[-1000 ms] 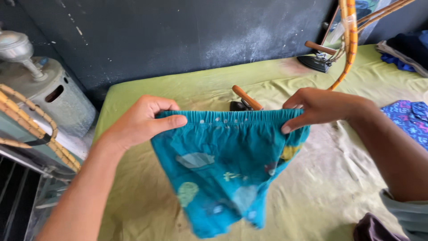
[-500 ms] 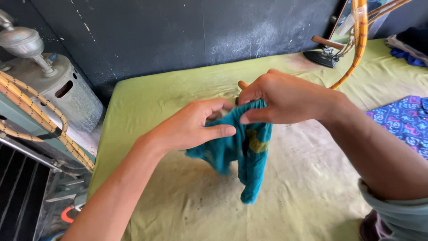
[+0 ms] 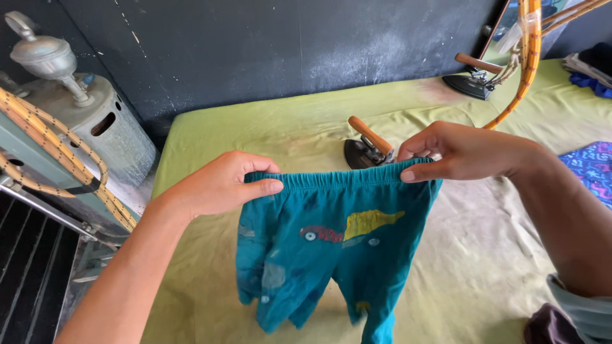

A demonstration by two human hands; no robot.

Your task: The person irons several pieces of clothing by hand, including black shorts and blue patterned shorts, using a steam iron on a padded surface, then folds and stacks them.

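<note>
I hold up a pair of small teal shorts (image 3: 325, 248) with a cartoon print on the front. My left hand (image 3: 220, 185) pinches the left end of the elastic waistband, and my right hand (image 3: 456, 153) pinches the right end. The waistband is stretched level between them, and the legs hang down over the green ironing table (image 3: 210, 137). A black flat iron with a wooden handle (image 3: 366, 145) rests on the table just behind the waistband.
A second iron (image 3: 472, 79) sits at the far right corner by orange cords (image 3: 529, 57). A grey metal drum with a funnel-shaped top (image 3: 83, 121) stands left of the table. Blue patterned cloth (image 3: 593, 165) and folded clothes (image 3: 590, 67) lie at right.
One second ago the shorts were spread showing another side. Half a second ago my hands came together and bunched them. Now they are spread again with the printed side facing me.
</note>
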